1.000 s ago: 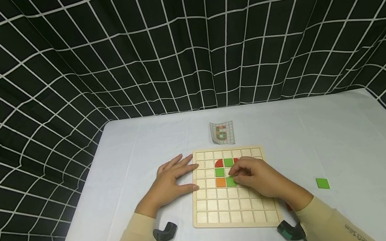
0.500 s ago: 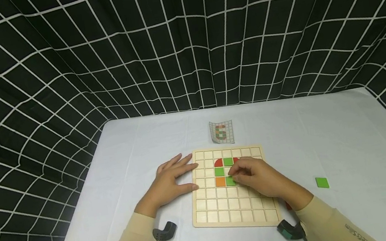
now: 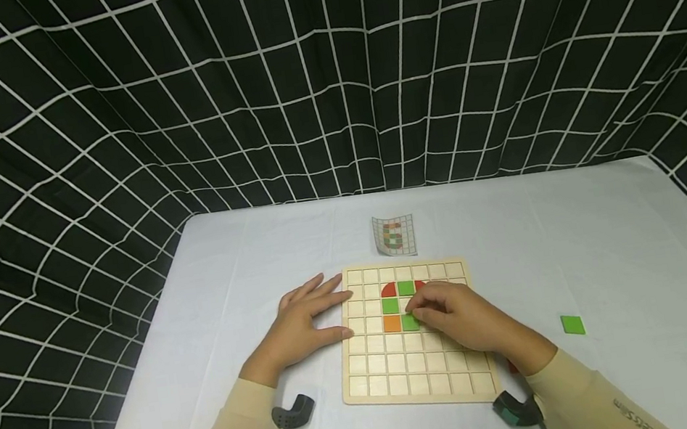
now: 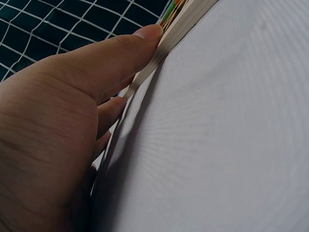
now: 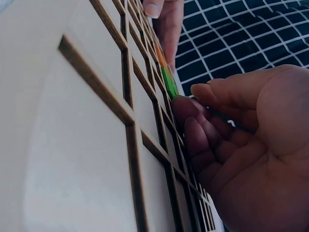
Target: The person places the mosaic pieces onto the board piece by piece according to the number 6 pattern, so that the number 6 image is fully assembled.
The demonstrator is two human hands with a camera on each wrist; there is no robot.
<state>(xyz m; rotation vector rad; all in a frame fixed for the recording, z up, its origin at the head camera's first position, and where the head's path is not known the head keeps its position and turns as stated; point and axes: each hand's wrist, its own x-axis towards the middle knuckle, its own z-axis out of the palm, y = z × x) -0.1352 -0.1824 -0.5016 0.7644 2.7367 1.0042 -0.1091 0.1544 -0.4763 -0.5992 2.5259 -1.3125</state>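
Note:
A wooden grid board (image 3: 400, 385) lies on the white table. Set in its cells are a red quarter-round tile (image 3: 388, 290), two green tiles (image 3: 406, 288) (image 3: 390, 305) and an orange tile (image 3: 392, 323). My left hand (image 3: 303, 326) rests at the board's left edge with fingers spread, thumb tip on the rim. Over the board, my right hand (image 3: 452, 313) has bent fingers at another green tile (image 3: 409, 322) beside the orange one. Its fingertip touches or nearly touches that tile in the right wrist view; whether it pinches it is unclear. Another red tile (image 3: 419, 284) is partly hidden behind the right hand.
A small paper card (image 3: 395, 236) with a coloured grid pattern lies behind the board. To the right is a loose green tile (image 3: 573, 325). A red piece (image 3: 513, 366) shows partly beside the right wrist. Black curtains (image 3: 325, 85) with white grid lines stand around the table.

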